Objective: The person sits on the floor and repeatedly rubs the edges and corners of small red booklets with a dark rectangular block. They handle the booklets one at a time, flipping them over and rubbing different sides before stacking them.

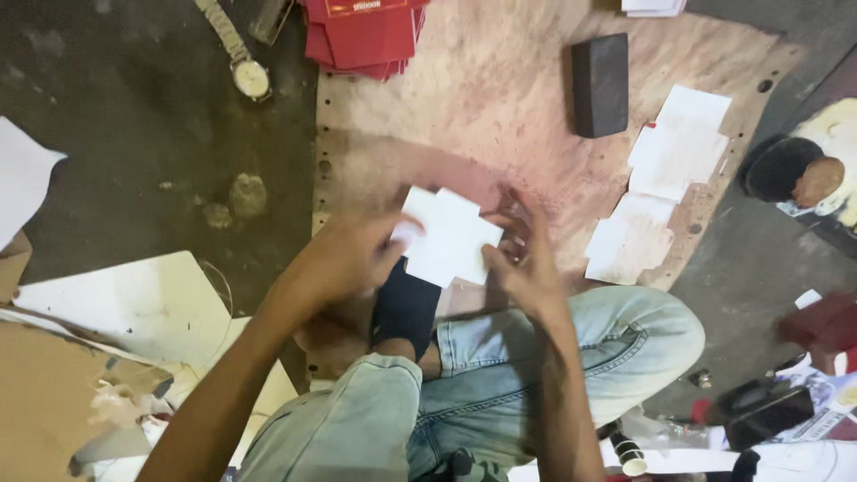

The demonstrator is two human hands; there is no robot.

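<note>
A white, cross-shaped flat piece of card (449, 234) sits in the middle of the frame, held up between both hands just above a worn pinkish board (500, 98) that covers the floor. The left hand (353, 254) closes on the card's left edge, fingers curled over the lower left corner; the right hand (527, 259) pinches the right edge with thumb and fingertips, the other fingers spread loosely. Both grips are narrow, and the hands sit about equally close, one on each side, so the card lies straight between them.

The card is turned a little, so its arms run on the diagonals of the frame; the longer reach seems to go from upper left to lower right, though motion blur makes this uncertain. Its flat face is towards the camera.

Around it: a dark rectangular block (600, 85) to the upper right, a spread of white card sheets (665, 178) at right, a stack of red folded cards (361, 36) at top, and a metal wristwatch (239, 55) at upper left
</note>
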